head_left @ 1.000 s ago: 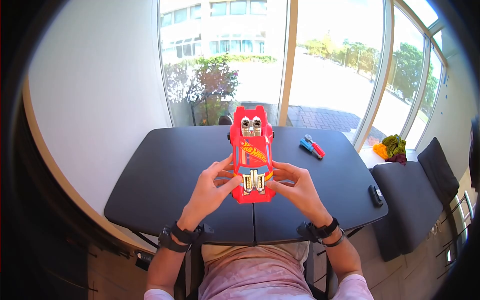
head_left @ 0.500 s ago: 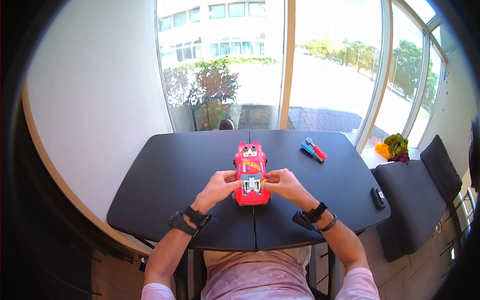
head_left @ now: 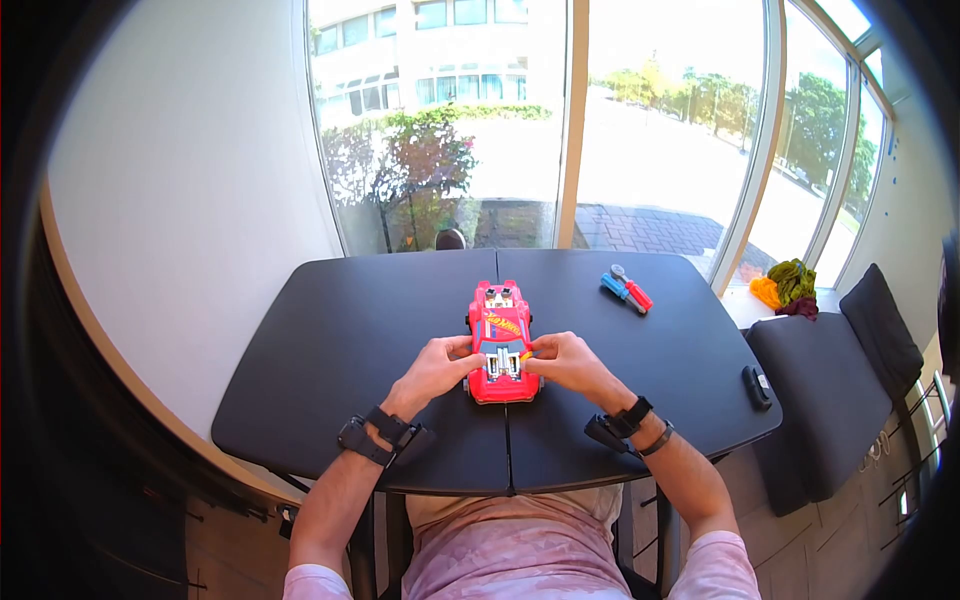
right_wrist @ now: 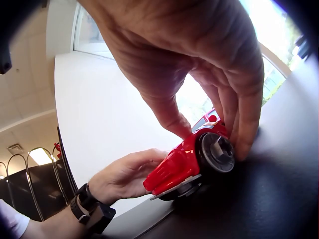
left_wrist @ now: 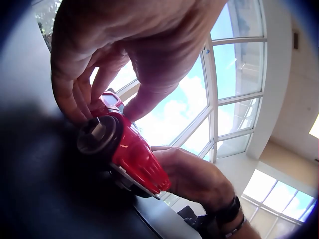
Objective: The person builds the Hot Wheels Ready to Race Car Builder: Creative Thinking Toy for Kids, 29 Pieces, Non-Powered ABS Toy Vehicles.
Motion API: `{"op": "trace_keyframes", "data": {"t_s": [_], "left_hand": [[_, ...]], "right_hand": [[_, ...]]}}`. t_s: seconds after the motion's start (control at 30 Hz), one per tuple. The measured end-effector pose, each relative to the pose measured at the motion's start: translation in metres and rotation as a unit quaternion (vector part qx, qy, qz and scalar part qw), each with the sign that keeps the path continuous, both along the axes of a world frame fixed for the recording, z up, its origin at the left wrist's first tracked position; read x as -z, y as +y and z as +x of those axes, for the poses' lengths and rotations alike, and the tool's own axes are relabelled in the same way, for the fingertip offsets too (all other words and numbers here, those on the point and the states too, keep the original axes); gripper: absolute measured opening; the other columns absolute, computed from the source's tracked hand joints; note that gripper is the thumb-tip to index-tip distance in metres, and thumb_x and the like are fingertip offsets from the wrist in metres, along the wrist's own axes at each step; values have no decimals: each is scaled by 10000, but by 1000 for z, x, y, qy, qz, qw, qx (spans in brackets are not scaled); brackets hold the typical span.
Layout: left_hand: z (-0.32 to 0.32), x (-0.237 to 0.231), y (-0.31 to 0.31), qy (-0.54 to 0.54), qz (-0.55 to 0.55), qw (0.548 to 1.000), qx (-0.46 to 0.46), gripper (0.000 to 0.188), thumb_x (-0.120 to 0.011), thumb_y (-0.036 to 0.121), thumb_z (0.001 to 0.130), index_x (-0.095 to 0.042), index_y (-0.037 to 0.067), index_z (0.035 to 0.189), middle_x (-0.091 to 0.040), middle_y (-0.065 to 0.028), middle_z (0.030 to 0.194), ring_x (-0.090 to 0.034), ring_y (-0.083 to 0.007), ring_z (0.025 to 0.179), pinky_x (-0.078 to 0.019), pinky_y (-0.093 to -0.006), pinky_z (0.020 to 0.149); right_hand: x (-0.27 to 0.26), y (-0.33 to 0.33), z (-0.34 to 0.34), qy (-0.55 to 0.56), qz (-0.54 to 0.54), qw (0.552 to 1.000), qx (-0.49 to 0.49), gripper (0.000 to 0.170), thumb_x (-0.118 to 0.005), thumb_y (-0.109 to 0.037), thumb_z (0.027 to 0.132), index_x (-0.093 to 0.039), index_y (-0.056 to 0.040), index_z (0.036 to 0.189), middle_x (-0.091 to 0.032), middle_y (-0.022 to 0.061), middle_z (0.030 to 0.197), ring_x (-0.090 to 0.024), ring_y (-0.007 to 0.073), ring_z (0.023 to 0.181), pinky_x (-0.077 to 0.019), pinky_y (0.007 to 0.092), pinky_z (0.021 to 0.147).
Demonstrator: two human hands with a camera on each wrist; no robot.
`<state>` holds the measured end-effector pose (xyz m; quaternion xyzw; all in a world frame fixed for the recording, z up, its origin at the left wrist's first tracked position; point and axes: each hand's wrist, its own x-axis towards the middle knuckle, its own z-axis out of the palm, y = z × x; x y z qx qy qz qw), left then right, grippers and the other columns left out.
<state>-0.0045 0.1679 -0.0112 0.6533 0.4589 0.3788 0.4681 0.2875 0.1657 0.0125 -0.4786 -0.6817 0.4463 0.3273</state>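
Observation:
A red toy car (head_left: 503, 328) with yellow "Hot Wheels" lettering and silver engine parts lies lengthwise near the middle of the black table (head_left: 340, 350). My left hand (head_left: 437, 368) grips its left side, thumb on top by the near engine piece. On the opposite side my right hand (head_left: 570, 365) holds it the same way. The left wrist view has a dark wheel (left_wrist: 99, 134) right at the tabletop, with fingers behind it. Another wheel (right_wrist: 218, 152) with a grey hub shows beside the fingers in the right wrist view. The car's underside is mostly hidden.
Beyond the car to the right lies a tool with blue and red handles (head_left: 630, 292). A small black device (head_left: 757, 387) sits by the table's right edge. Past it stands a dark cushioned seat (head_left: 820, 410) with coloured cloths (head_left: 790, 290) behind. Windows line the far side.
Both hands have lowered the toy car from up near the camera to the tabletop, still gripping its sides. Since half a second ago, hands and car have hardly moved.

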Motion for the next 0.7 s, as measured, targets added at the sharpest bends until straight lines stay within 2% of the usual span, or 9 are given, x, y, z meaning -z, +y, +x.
{"op": "trace_keyframes", "data": {"t_s": [0.23,0.33,0.43,0.53,0.63,0.7], "left_hand": [[3,-7,-9,17,-2,1000,-17,551,-777,277,1078,-698,-14,1539,-818,-149,1263,-754,-178,1158,-597,-366,1038],[3,-5,-8,7,-9,1000,-15,595,-776,295,1087,-662,-52,1557,-797,-176,1322,-741,-194,1215,-599,-373,1050],[1,3,-2,4,-25,1000,-12,723,-785,334,1087,-556,-91,1626,-732,-214,1443,-721,-225,1273,-608,-373,1041],[3,-2,-10,-14,-60,997,-56,858,-796,370,1081,-427,-105,1693,-636,-247,1565,-709,-257,1301,-619,-374,1021],[5,-19,-25,25,-58,995,-77,960,-819,422,1059,-358,-84,1732,-564,-261,1631,-708,-283,1309,-627,-378,1005],[3,-20,-32,45,-42,995,-78,984,-832,452,1044,-366,-80,1729,-559,-267,1634,-720,-287,1290,-628,-380,1006]], "right_hand": [[0,-1,0,0,-3,1000,7,625,-852,-267,952,-725,148,1401,-848,241,1187,-819,231,1056,-648,356,923],[0,-1,1,-7,-4,1000,4,618,-849,-270,959,-727,146,1399,-848,237,1192,-818,231,1060,-647,356,931],[1,-2,2,-2,-6,1000,-2,630,-853,-283,972,-718,146,1413,-844,240,1200,-815,232,1075,-647,360,949],[-1,-5,4,7,-12,1000,-6,673,-868,-316,982,-697,148,1440,-839,249,1217,-811,239,1101,-647,367,967],[-6,-9,9,-26,-8,1000,-15,697,-866,-308,1021,-644,144,1503,-811,228,1294,-784,218,1135,-638,348,971],[-10,-13,14,-50,-8,999,-21,706,-863,-300,1039,-619,143,1532,-799,217,1328,-770,208,1151,-632,339,974]]}}
